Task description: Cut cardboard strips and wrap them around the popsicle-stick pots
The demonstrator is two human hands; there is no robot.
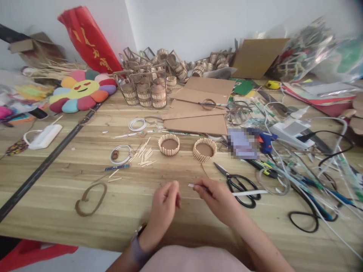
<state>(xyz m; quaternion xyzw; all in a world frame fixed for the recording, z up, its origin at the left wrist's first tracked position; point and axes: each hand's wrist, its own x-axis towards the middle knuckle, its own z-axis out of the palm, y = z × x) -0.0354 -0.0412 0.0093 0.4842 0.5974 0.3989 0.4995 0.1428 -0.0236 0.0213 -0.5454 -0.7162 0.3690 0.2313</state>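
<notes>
Pale clothing (193,260) is nearest. Left hand (166,200): fingers curled in, holding what, if anything, I cannot tell. Right hand (214,190): fingers pinched on a slim whitish strip (191,185), which slackening could drop. Rightward swings might snag the scissors (229,176); forward ones, two stick-walled baskets (169,152). Bare desk (119,230) opens leftward along its edge.
</notes>
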